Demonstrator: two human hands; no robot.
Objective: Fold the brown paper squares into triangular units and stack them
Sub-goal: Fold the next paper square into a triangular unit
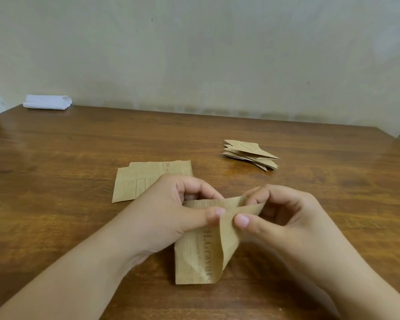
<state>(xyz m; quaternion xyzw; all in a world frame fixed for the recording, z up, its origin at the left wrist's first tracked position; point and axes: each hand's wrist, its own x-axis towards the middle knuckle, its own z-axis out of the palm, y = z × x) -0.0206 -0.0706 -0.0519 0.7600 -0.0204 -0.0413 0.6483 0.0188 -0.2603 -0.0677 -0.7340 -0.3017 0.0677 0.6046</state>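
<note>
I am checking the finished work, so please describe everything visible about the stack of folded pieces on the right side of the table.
The stack of folded units is several pointed, triangular pieces of brown paper, thin and creased, with faint print on the top one. They lie flat but fanned, their tips splayed toward the right. It rests on the wooden table, at the far right, apart from the hands and the flat sheets. Nothing but the table touches it.

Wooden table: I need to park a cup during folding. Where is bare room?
The brown wooden table is bare between the white folded cloth and the flat brown paper squares, and right of the stacked folded triangular units. It is crowded at the centre, where both hands grip the printed brown sheet.
</note>
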